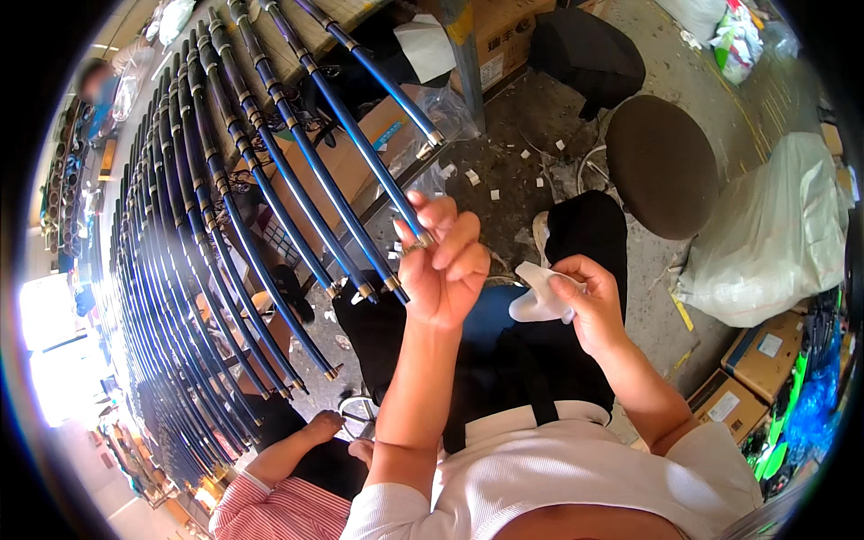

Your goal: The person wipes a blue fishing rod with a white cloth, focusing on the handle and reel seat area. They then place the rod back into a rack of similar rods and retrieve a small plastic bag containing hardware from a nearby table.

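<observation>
My left hand is closed around the near end of a blue fishing rod, thumb and fingers pinching its tip. That rod slopes down toward me from the row at the upper left. Lower right of it, my right hand grips a limp, whitish cloth-like piece between thumb and fingers, above my lap. The piece is apart from the rod. Just left of my left hand hang the ends of neighbouring blue rods. Another rod lies to the right of the held one.
Several more rods fan out leftward. A co-worker in a striped shirt sits at the lower left. Right of me are a round stool, a big pale sack and cardboard boxes. A table leg stands ahead; white scraps litter the floor.
</observation>
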`<state>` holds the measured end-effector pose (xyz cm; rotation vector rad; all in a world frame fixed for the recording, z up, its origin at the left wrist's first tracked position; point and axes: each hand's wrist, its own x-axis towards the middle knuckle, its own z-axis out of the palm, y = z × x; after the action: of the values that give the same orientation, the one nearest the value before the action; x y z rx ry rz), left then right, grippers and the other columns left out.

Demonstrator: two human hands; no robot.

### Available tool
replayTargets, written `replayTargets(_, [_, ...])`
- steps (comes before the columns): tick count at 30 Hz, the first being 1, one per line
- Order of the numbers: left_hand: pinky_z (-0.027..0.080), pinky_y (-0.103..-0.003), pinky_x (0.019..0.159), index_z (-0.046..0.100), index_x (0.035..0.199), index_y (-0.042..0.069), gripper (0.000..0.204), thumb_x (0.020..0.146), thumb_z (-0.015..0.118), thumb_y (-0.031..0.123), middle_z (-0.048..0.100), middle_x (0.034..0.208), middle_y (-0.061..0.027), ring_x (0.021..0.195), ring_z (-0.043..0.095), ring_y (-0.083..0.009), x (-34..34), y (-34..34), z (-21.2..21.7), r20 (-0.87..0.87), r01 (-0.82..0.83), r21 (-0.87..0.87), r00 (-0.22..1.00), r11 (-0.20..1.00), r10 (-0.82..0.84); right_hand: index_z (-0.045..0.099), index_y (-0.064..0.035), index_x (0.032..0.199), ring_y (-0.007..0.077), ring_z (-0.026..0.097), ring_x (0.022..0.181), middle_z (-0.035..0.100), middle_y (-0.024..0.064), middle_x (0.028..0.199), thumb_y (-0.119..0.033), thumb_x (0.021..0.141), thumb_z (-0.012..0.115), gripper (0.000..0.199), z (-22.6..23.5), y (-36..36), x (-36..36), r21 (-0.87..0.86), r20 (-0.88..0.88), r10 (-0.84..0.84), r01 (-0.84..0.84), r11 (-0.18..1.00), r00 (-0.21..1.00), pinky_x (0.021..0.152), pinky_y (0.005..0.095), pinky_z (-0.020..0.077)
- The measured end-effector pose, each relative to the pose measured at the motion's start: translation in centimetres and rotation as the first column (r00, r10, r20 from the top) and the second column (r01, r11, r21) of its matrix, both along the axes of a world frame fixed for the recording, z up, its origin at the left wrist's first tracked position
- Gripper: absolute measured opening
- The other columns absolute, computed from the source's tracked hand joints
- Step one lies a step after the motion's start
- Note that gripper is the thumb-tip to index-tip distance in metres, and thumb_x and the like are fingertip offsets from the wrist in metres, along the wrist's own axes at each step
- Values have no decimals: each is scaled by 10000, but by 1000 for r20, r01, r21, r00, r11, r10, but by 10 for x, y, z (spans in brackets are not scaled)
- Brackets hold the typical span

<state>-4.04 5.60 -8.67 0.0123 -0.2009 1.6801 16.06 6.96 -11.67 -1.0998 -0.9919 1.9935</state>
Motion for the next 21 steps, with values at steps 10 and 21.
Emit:
replayTargets(10, [341,-182,478,524,1263,93,361,936,572,240,592,1019,4,647,423,-64,-42,76,2,-96,-74,-85,993,994,66,634,-36,938,5,405,580,599,-29,744,-210,853,691,202,3,34,-7,85,44,46,-50,995,998,499,183,283])
replayTargets(21, [361,-129,356,510,1143,14,271,906,599,112,433,951,-74,587,408,-39,10,37,2,-247,47,29,968,998,-38,641,29,948,85,576,746,640,62,871,-14,818,694,147,46,55,-17,434,-54,96,-63,899,994,652,218,447])
